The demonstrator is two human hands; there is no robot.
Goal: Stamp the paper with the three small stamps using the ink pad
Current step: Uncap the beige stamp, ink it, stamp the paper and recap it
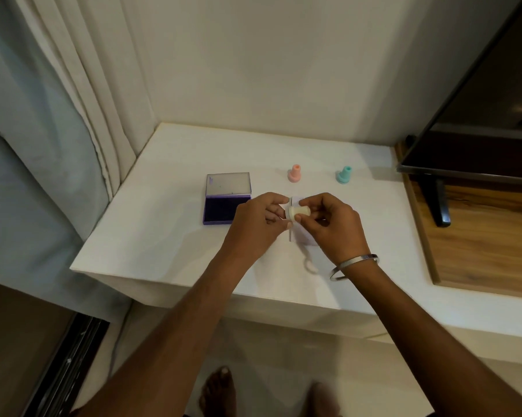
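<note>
A small cream stamp (299,212) lies on its side in the air between my two hands, above the pale paper (302,236). My right hand (332,227) pinches its body with thumb and fingers. My left hand (258,224) touches its wider end with the fingertips. The purple ink pad (223,210) lies open to the left, its clear lid (228,184) folded back. A pink stamp (294,173) and a teal stamp (344,174) stand upright behind the paper. Most of the paper is hidden under my hands.
The white table (169,236) meets a wall at the back and a curtain (58,130) on the left. A dark TV screen (479,130) on a wooden stand (479,242) is at the right. My bare feet (217,392) show below the table's front edge.
</note>
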